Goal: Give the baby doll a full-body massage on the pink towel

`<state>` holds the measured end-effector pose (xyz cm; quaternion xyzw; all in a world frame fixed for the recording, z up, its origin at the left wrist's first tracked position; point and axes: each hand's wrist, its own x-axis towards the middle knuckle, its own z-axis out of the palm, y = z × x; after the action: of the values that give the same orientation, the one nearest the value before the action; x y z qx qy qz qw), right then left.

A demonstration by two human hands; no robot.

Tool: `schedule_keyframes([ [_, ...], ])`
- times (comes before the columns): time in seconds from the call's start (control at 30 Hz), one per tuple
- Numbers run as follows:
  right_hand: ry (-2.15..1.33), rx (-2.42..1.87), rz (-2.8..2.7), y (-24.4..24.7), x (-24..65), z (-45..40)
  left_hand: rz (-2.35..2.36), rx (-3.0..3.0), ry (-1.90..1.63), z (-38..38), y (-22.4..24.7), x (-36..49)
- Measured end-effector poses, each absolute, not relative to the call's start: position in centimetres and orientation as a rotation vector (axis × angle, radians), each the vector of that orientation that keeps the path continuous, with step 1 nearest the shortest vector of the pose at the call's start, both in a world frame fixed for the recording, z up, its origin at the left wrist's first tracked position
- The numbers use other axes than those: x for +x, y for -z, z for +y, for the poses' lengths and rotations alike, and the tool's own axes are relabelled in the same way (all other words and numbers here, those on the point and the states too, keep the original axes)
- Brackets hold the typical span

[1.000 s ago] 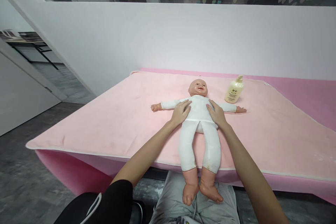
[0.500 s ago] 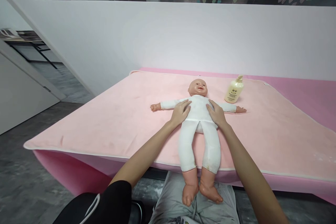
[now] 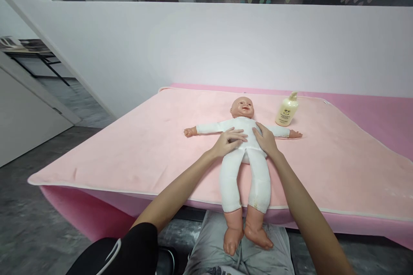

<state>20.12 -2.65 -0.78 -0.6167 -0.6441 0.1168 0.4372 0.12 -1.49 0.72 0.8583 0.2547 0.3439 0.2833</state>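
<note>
A baby doll [image 3: 247, 133] with a white cloth body lies on its back, arms spread wide and feet hanging past the near table edge. My left hand [image 3: 228, 142] reaches across its belly from the left side, fingers stretched out and pointing right. Along the other side of the torso, my right hand [image 3: 265, 138] rests with its fingers extended toward the doll's chest. Neither hand is closed around anything. Beyond the doll's arm on the right stands a pale yellow pump bottle [image 3: 287, 110].
A peach-pink blanket [image 3: 135, 150] covers most of the pink table [image 3: 374, 116]. Behind it rises a white wall [image 3: 206, 43] with a dark window above. The grey floor [image 3: 19, 206] shows at the left, beside a white door [image 3: 29, 111].
My left hand has moved right, from the side of the doll's chest onto its belly, with the fingers turned sideways. My right hand and the doll stay in place.
</note>
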Motion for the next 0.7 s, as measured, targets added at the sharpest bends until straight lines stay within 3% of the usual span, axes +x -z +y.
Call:
schedule_keyframes([
  [0.1,-0.238,-1.516,-1.601,0.8,20.1,-2.7,0.614,2.298,-0.7,-1.7,-1.2,0.2],
  [0.27,0.02,-1.293,-1.728,-0.4,18.3,-3.8,1.115,2.318,-0.581,-0.3,-0.6,-0.3],
  [0.4,-0.172,-1.126,-2.194,-1.1,16.6,-5.1,1.33,2.308,-0.553,0.4,0.2,-0.6],
  [0.5,-0.285,-1.206,-2.347,-1.0,16.5,-5.2,1.347,2.333,-0.603,0.4,0.6,-0.4],
  [0.7,-0.249,-1.537,-2.15,-0.2,17.3,-3.9,1.345,2.309,-0.794,0.4,1.1,0.2],
])
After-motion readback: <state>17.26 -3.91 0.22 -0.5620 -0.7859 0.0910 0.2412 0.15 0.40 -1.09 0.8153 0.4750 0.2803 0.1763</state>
